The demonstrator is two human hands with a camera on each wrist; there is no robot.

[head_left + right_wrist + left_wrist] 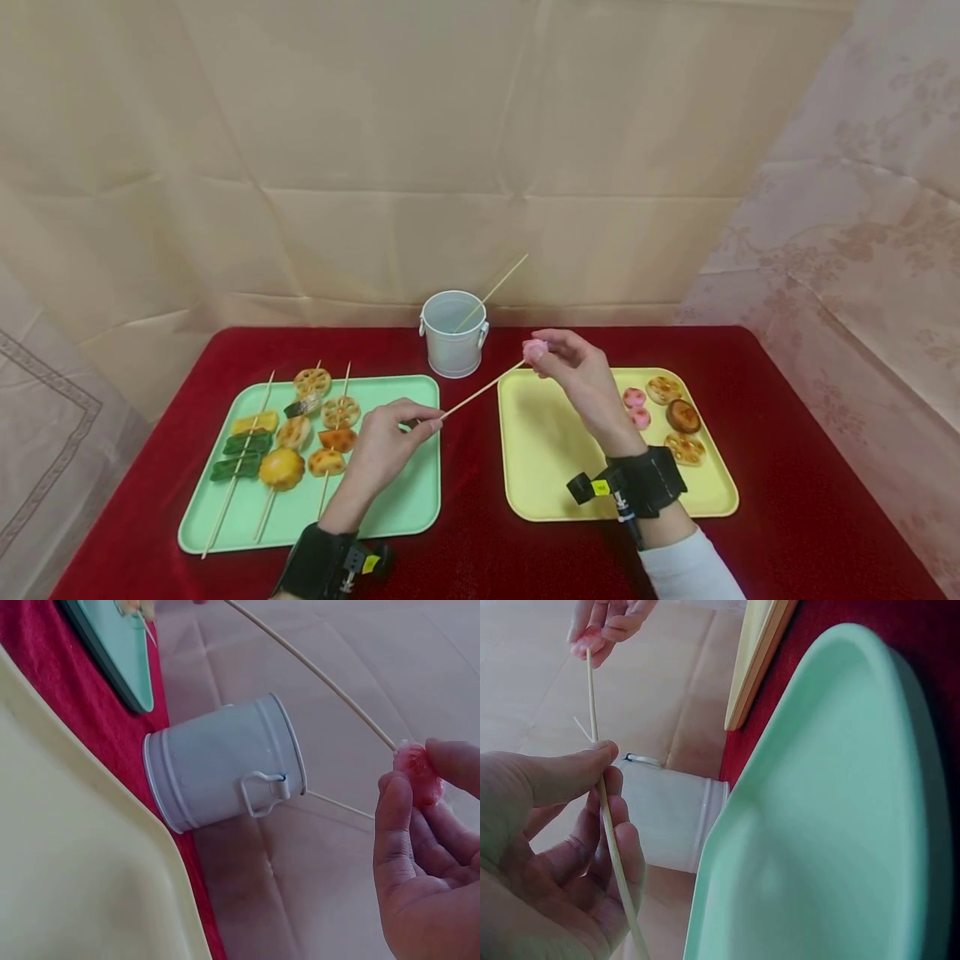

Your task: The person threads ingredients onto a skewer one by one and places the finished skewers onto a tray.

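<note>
Between thumb and fingers my left hand (pixel 393 442) pinches a thin wooden skewer (pixel 483 390), which slants up to the right. At its far tip, my right hand (pixel 581 375) holds a small pink round food piece (pixel 418 774) between thumb and fingertips. The skewer's tip meets that piece; how deep it goes in cannot be seen. In the left wrist view the skewer runs past the curled fingers of the left hand (pixel 577 840). The left hand is above the right part of a green tray (pixel 408 508), the right hand above a yellow tray (pixel 536 492).
Loaded skewers lie on the green tray, with lotus slices (pixel 341 412), green vegetable rolls (pixel 240 454) and a yellow ball (pixel 282 469). The yellow tray bears two pink pieces (pixel 637 408), a mushroom cap (pixel 683 416) and lotus slices (pixel 685 448). Behind stands a white bucket (pixel 453 350) with one skewer.
</note>
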